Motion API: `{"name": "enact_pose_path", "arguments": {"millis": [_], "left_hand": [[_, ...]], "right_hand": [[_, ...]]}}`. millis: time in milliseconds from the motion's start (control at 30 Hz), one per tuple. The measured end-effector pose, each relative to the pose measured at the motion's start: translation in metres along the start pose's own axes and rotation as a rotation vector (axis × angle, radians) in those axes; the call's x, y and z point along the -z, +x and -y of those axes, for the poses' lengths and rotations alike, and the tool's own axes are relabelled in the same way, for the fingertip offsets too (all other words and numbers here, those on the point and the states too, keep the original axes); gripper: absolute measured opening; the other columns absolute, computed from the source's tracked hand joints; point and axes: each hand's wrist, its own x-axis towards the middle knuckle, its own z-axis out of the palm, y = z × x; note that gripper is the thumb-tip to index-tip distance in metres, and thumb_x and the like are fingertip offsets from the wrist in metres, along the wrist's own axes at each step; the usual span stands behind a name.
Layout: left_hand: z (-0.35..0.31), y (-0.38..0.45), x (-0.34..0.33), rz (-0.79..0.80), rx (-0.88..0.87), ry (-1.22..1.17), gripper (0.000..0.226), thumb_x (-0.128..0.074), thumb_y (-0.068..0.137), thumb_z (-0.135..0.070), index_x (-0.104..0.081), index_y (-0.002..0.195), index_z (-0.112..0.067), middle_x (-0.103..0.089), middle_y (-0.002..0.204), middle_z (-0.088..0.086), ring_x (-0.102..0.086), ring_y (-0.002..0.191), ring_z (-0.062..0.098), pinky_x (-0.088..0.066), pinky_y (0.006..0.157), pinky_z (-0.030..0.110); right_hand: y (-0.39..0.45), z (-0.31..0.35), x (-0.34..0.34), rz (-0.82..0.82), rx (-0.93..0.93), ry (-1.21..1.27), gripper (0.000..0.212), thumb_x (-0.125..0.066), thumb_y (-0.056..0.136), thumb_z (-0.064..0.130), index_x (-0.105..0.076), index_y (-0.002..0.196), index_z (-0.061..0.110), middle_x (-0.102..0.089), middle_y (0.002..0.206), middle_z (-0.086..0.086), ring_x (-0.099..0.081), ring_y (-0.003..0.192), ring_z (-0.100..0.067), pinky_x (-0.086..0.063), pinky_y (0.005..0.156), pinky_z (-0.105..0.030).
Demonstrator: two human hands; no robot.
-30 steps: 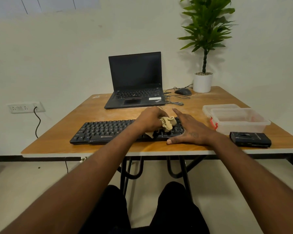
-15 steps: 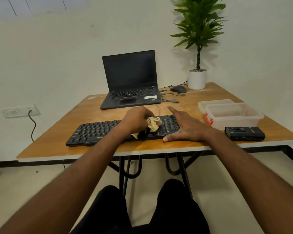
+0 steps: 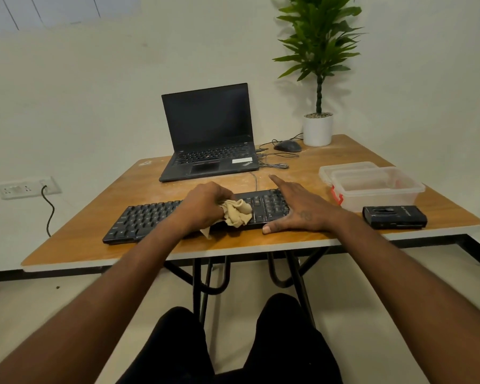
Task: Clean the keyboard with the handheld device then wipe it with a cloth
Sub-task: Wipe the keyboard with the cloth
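A black keyboard [image 3: 147, 220] lies along the front of the wooden table [image 3: 94, 245]. My left hand [image 3: 204, 205] grips a crumpled beige cloth [image 3: 237, 213] and presses it onto the keys right of the keyboard's middle. My right hand [image 3: 302, 210] lies flat over the keyboard's right end, fingers straight, thumb at the front edge. A black handheld device [image 3: 394, 217] lies on the table to the right of my right hand, apart from it.
An open black laptop [image 3: 209, 134] stands behind the keyboard, with a mouse [image 3: 287, 146] and cables to its right. A potted plant [image 3: 317, 128] stands at the back right corner. A clear plastic container [image 3: 372, 185] sits on the right. My knees are below the table edge.
My left hand has slid the cloth leftward along the keys, from beside my right hand toward the keyboard's middle. My right hand stays flat on the right end. The camera has shifted slightly.
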Motion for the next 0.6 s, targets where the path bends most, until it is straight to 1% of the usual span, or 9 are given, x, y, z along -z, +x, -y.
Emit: {"name": "enact_pose_path", "arguments": {"millis": [67,200,267,367,467,600], "left_hand": [[0.0,-0.002,0.001,0.01,0.001,-0.001,0.033,-0.071,0.091,-0.007,-0.074,0.122,-0.02,-0.074,0.116,-0.001,-0.066,0.106,0.013,-0.056,0.09,0.029],[-0.015,0.003,-0.007,0.011,-0.035,-0.007,0.036,-0.069,0.092,-0.005,-0.072,0.124,-0.022,-0.073,0.119,-0.002,-0.064,0.105,0.01,-0.052,0.085,0.022],[-0.024,0.008,-0.012,0.006,-0.061,-0.007,0.038,-0.067,0.092,-0.004,-0.071,0.125,-0.021,-0.073,0.12,-0.001,-0.064,0.105,0.01,-0.052,0.084,0.021],[-0.03,0.014,-0.014,0.001,-0.078,-0.015,0.039,-0.067,0.092,-0.004,-0.07,0.127,-0.021,-0.073,0.121,0.0,-0.065,0.106,0.013,-0.054,0.086,0.025],[-0.032,0.018,-0.015,0.011,-0.075,-0.033,0.038,-0.067,0.092,-0.005,-0.071,0.126,-0.02,-0.073,0.12,0.001,-0.065,0.109,0.016,-0.057,0.092,0.033],[-0.041,0.025,-0.02,-0.004,-0.087,-0.035,0.037,-0.068,0.09,-0.006,-0.073,0.124,-0.02,-0.074,0.119,0.002,-0.065,0.107,0.017,-0.057,0.093,0.038]], "right_hand": [[0.0,0.0,0.0,-0.003,-0.001,0.0,0.136,-0.068,0.057,0.09,0.014,0.156,0.043,-0.006,0.169,0.003,-0.014,0.153,-0.024,-0.029,0.119,-0.056],[0.0,0.001,0.001,0.014,0.004,0.011,0.135,-0.07,0.059,0.087,0.014,0.156,0.044,-0.005,0.169,0.003,-0.014,0.153,-0.024,-0.028,0.12,-0.054],[-0.001,0.001,0.005,0.046,0.005,0.029,0.134,-0.074,0.062,0.082,0.014,0.156,0.043,-0.003,0.169,0.003,-0.012,0.154,-0.025,-0.026,0.121,-0.052],[-0.002,-0.003,0.018,0.125,-0.034,0.07,0.136,-0.08,0.063,0.073,0.014,0.157,0.041,-0.002,0.169,0.002,-0.015,0.153,-0.026,-0.025,0.12,-0.045],[0.001,-0.007,0.027,0.186,-0.082,0.101,0.141,-0.084,0.059,0.07,0.015,0.156,0.042,-0.004,0.169,-0.001,-0.019,0.152,-0.029,-0.027,0.12,-0.043],[0.0,-0.012,0.022,0.167,-0.106,0.162,0.143,-0.088,0.059,0.065,0.013,0.157,0.04,-0.008,0.169,-0.002,-0.022,0.151,-0.029,-0.026,0.12,-0.041]]}}
